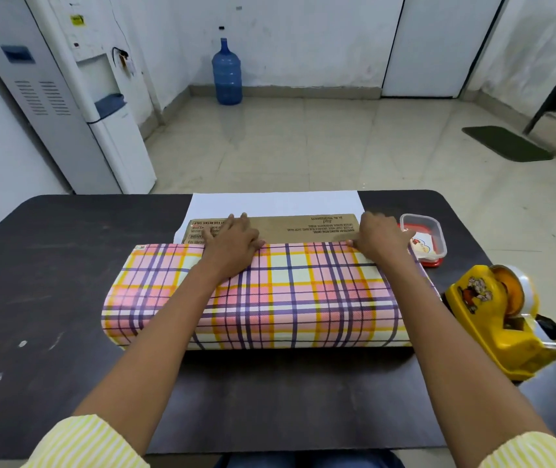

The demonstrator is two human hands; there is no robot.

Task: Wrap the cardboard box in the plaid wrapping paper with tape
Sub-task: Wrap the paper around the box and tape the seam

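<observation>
At dark worktop (50,282) centre, I press my flat left hand (232,241) on pink plaid wrapping paper (303,298) over brown cardboard box (303,229); right hand (379,239), 3 o'clock, grip unclear.

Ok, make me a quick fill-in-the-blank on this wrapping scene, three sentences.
The yellow tape dispenser stands by the person's ____ arm.
The plaid wrapping paper folded over the brown cardboard box has a ____ underside.
The big plastic water bottle on the floor is ____.
Missing: right, white, blue.

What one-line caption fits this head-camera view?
Left hand and right hand press plaid wrapping paper onto the cardboard box, yellow tape dispenser nearby.
</observation>
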